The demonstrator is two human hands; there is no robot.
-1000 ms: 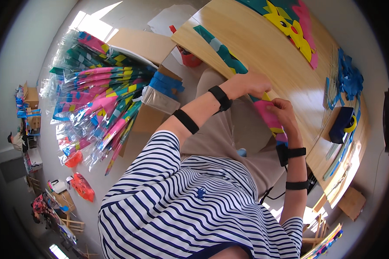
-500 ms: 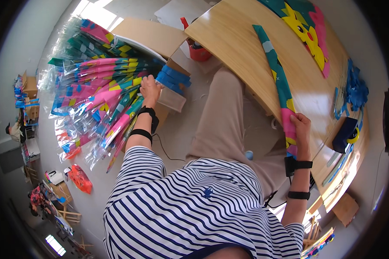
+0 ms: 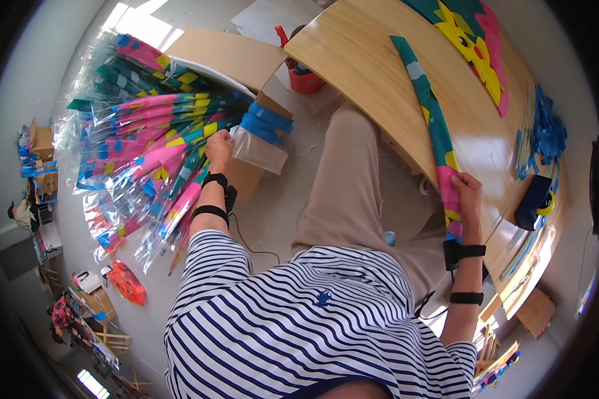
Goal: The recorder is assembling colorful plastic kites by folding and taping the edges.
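Note:
My right hand (image 3: pixel 469 203) grips the lower end of a long, narrow folded cloth bundle (image 3: pixel 434 130). The bundle is green, pink and yellow, lying along the near edge of the wooden table. My left hand (image 3: pixel 218 151), its fingers curled, is at the box's side, among the inner ends of similar folded bundles (image 3: pixel 160 149) in clear plastic sleeves. What its fingers hold, if anything, is hidden. Right beside that hand sits a stack of clear plastic sleeves (image 3: pixel 259 151) with blue ends (image 3: pixel 267 122).
A cardboard box (image 3: pixel 226 56) stands beyond the bundles. On the wooden table (image 3: pixel 373 60) lie a yellow cartoon-figure cloth (image 3: pixel 476 53), blue ribbons (image 3: pixel 549 133) and a dark tape dispenser (image 3: pixel 532 203). A red container (image 3: pixel 305 81) stands by the table corner. An orange bag (image 3: pixel 126 282) lies on the floor.
My left hand has drawn back slightly, down and left, from the blue ends of the sleeve stack. My right hand keeps its grip on the folded cloth bundle, barely shifted.

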